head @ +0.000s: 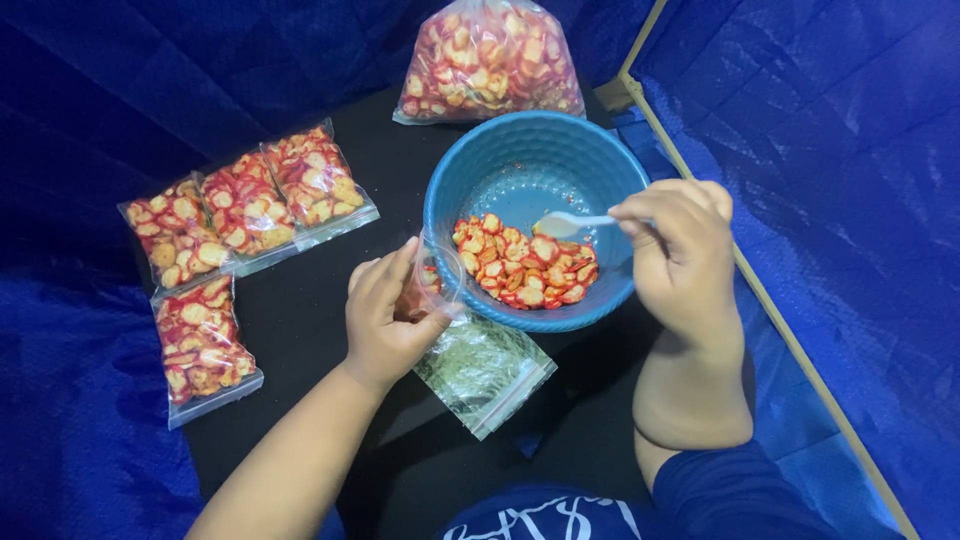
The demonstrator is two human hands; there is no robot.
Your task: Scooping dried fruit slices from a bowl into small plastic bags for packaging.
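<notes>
The small bag is being held open at the near-left rim of the bowl, already partly filled with red-and-yellow snack slices. The left hand is gripping it, fingers curled round its side and thumb pinching the clear film, so the mouth is standing tilted against the bowl wall. The right hand is closed around the handle of a white spoon, whose scoop is hanging over the slices heaped in the near half of the bowl.

The likeliest slip, in my judgement, is spilling: the bag mouth is looking narrow and soft, so a full spoon could be shedding slices onto the black mat rather than into the bag. The film could also be folding shut under the thumb's pinch. Pressing the bag against the rim could be tipping or sliding the light bowl.

A pile of empty bags is lying just under the left hand, where stray slices could be landing. Four filled bags are lying well apart to the left, and a big stock bag is sitting behind the bowl.
</notes>
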